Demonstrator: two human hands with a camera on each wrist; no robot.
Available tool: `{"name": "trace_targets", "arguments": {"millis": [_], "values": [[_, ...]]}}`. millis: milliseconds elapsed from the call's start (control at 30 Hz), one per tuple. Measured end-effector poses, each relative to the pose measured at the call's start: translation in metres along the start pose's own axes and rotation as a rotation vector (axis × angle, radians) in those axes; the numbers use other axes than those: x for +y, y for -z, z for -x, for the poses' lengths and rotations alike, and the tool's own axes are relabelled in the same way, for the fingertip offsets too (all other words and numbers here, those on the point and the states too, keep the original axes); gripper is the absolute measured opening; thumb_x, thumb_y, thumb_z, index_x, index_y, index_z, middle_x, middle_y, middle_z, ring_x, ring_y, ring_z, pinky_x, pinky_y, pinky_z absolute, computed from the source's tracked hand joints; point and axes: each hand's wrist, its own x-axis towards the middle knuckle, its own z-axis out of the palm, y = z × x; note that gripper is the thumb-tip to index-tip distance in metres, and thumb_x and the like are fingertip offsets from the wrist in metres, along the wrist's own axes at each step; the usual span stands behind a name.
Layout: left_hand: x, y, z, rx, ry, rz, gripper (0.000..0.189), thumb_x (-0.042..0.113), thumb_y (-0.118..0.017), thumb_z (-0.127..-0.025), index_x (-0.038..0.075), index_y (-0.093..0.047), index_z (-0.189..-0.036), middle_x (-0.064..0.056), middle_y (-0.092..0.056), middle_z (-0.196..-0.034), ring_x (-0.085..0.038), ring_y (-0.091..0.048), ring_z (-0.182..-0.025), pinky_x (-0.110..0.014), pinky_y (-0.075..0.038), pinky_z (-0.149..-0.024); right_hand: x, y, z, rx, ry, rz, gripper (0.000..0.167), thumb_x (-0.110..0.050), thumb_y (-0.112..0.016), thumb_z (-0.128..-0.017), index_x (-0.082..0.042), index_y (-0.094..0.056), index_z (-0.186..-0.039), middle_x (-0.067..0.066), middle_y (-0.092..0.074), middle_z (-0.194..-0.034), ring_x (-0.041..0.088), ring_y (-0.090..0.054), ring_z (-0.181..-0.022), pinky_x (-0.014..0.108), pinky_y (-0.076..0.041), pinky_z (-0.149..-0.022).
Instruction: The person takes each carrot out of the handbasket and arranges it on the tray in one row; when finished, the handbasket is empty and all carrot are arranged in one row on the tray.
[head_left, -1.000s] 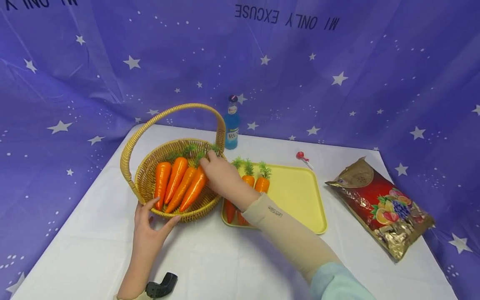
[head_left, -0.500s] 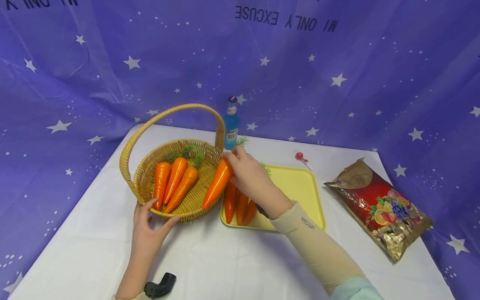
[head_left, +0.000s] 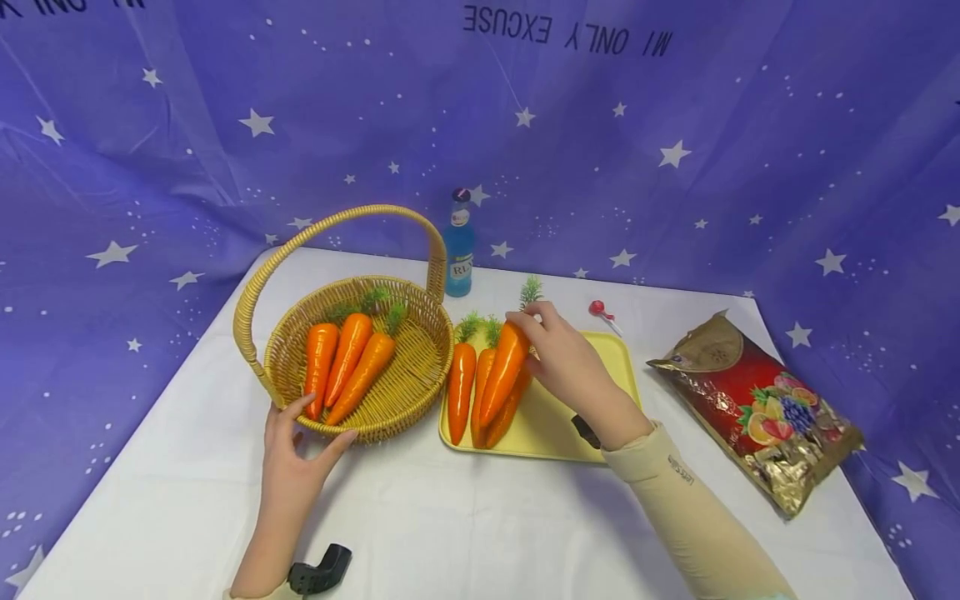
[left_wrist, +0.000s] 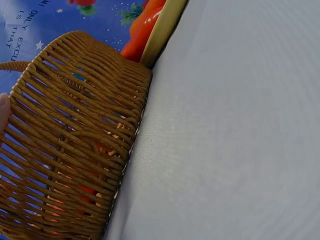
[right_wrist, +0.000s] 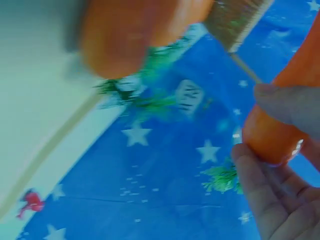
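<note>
Right hand [head_left: 573, 360] grips carrot [head_left: 503, 375] by the top, tip slanting nearward over tray [head_left: 555, 432]; spread left hand [head_left: 294, 462] touches basket [head_left: 412, 362].

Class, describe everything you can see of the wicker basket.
The basket is round and golden-brown, woven from what looks like wicker, with gaps between its strands. One arched handle spans it. It stands upright on the white-covered table, left of the yellow tray. Three carrots lie inside, leaving bare floor at the right. The left hand touches its near rim.
</note>
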Motion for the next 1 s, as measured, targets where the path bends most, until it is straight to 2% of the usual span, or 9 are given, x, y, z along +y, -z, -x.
{"name": "trace_targets", "arguments": {"millis": [233, 367, 500, 733, 1000], "values": [[-0.001, -0.001, 0.000, -0.005, 0.014, -0.001, 0.074, 0.022, -0.081, -0.079, 0.012, -0.041, -0.140, -0.012, 0.002, -0.160, -0.032, -0.010, -0.144, -0.060, -0.028, -0.107, 0.029, -0.016, 0.023, -0.014, 0.002, 0.020, 0.057, 0.003, -0.075, -0.077, -0.009, -0.055, -0.130, 0.014, -0.047, -0.122, 0.030, -0.059, -0.089, 0.040, -0.055, -0.070], [-0.001, -0.001, 0.000, 0.001, 0.001, 0.000, 0.074, 0.020, -0.081, -0.079, 0.011, -0.042, -0.140, -0.012, 0.000, -0.159, -0.032, -0.011, -0.143, -0.061, -0.029, -0.106, 0.045, -0.025, 0.035, -0.031, -0.014, 0.039, 0.059, 0.006, -0.074, -0.075, -0.008, -0.054, -0.129, 0.014, -0.047, -0.121, 0.031, -0.057, -0.092, 0.041, -0.054, -0.072], [-0.001, 0.000, 0.000, 0.009, -0.021, -0.004, 0.074, 0.018, -0.082, -0.078, 0.011, -0.042, -0.140, -0.012, -0.004, -0.159, -0.032, -0.015, -0.142, -0.061, -0.030, -0.105, 0.056, -0.034, 0.043, -0.063, -0.039, 0.053, 0.056, 0.006, -0.072, -0.077, -0.008, -0.055, -0.128, 0.014, -0.047, -0.119, 0.031, -0.057, -0.093, 0.043, -0.054, -0.075], [0.000, 0.000, 0.000, 0.002, -0.012, -0.007, 0.074, 0.019, -0.082, -0.078, 0.011, -0.041, -0.140, -0.011, -0.002, -0.159, -0.031, -0.013, -0.143, -0.060, -0.030, -0.106, 0.062, -0.045, 0.048, -0.107, -0.064, 0.065, 0.048, 0.001, -0.072, -0.082, -0.007, -0.057, -0.127, 0.012, -0.047, -0.117, 0.030, -0.058, -0.091, 0.042, -0.054, -0.074], [0.001, 0.001, -0.001, 0.003, 0.006, -0.018, 0.075, 0.022, -0.082, -0.078, 0.011, -0.041, -0.140, -0.010, -0.003, -0.160, -0.029, -0.013, -0.143, -0.059, -0.030, -0.106, 0.059, -0.050, 0.047, -0.166, -0.040, 0.102, 0.041, 0.001, -0.070, -0.085, -0.007, -0.061, -0.124, 0.013, -0.049, -0.115, 0.029, -0.058, -0.087, 0.041, -0.055, -0.072]]}}
